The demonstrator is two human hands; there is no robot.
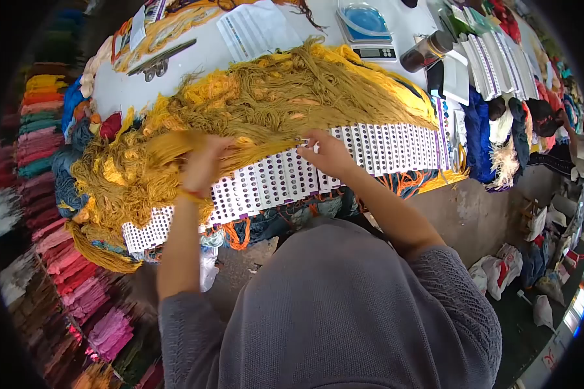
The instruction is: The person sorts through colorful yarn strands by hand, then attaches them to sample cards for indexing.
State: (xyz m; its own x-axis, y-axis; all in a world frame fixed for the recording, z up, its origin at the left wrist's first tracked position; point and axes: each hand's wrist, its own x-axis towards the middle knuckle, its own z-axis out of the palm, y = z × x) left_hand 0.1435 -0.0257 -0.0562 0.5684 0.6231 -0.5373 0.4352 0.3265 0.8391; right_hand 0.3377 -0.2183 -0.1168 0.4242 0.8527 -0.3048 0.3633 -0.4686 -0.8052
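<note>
My left hand (204, 165) is closed around a hank of golden-yellow thread (172, 149), somewhat smeared by motion. From it, strands (263, 152) stretch right to my right hand (329, 154), whose thumb and forefinger pinch their end. Beneath that hand lies a long row of white cards with punched holes (266, 185), overlapping along the table's near edge. Behind both hands spreads a large tangled heap of olive and yellow thread (272, 91). Whether the strands pass through a hole cannot be made out.
On the white table (120, 87) are scissors (156, 68), a printed sheet (253, 29), a digital scale (370, 50) with a blue dish, and a dark jar (427, 52). More hole cards (493, 65) stand at right. Coloured hanks (45, 142) hang at left; bags (499, 266) lie at right.
</note>
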